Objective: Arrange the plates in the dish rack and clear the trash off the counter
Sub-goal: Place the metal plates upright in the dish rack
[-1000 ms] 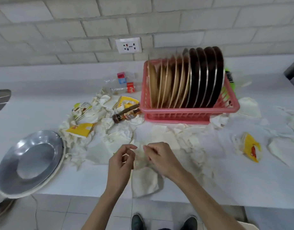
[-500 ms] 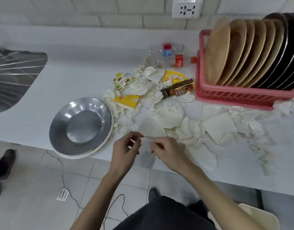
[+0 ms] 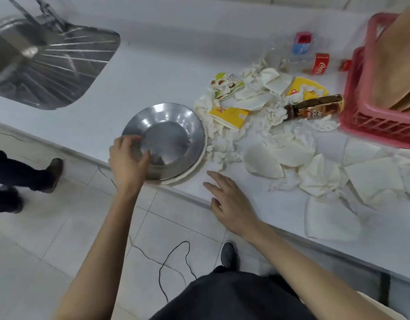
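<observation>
The round silver metal plate (image 3: 167,135) is lying on a flat white plate (image 3: 199,161) at the near edge of the white desk (image 3: 164,72). The left hand (image 3: 127,160) is gripping its near-left rim, with the fingers curling over the edge and the thumb lying inside. The right hand (image 3: 229,199) is hovering just to the right of this plate, apart from it, with the fingers spread and holding nothing. Crumpled white paper napkins (image 3: 280,153), a yellow packet (image 3: 229,115) and a brown bottle (image 3: 315,108) are lying between the plate and the pink plastic dish rack (image 3: 370,125), where tan round plates (image 3: 398,65) are standing upright.
</observation>
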The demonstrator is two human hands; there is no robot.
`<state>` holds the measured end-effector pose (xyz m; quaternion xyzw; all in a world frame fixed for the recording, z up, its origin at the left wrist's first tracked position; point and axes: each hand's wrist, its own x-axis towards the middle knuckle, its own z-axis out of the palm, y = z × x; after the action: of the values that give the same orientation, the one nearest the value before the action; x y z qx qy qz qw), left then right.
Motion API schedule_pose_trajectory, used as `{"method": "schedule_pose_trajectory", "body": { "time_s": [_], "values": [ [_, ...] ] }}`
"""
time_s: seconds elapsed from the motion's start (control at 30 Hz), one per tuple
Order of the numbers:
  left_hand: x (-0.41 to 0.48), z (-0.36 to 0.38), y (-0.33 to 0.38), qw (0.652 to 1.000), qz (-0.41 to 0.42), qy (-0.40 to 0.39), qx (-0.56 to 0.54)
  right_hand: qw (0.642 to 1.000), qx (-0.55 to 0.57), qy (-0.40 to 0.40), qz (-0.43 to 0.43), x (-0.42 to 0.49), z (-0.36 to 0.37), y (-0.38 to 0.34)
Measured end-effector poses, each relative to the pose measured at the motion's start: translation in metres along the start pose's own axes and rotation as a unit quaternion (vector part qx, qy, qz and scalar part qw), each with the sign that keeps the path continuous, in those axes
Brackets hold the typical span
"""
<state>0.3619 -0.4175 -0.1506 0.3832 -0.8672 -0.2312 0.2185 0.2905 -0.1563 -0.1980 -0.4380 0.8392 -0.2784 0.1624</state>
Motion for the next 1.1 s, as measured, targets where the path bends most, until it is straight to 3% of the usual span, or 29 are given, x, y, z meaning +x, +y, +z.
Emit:
{"method": "schedule_pose_trajectory", "body": {
  "time_s": [0.13,0.27,0.4,0.63,1.1],
  "values": [
    [0.03,-0.001,-0.03,0.994,-0.091,-0.025,0.051,1.0,0.009,0.019,-0.003,0.0,0.003,0.0],
    [0.042,0.003,-0.048,0.991,-0.132,-0.018,-0.03,1.0,0.02,0.023,-0.001,0.0,0.004,0.0],
    [0.051,0.0,-0.049,0.986,-0.132,0.044,-0.095,0.999,0.031,0.028,0.001,-0.001,0.004,0.001],
    [0.07,0.006,-0.055,0.988,-0.136,-0.053,-0.041,0.998,0.046,0.039,0.003,0.0,0.007,0.003],
    [0.083,-0.037,-0.028,0.958,-0.147,0.065,-0.237,0.997,0.07,0.046,0.002,0.0,0.007,0.005]
  ]
}}
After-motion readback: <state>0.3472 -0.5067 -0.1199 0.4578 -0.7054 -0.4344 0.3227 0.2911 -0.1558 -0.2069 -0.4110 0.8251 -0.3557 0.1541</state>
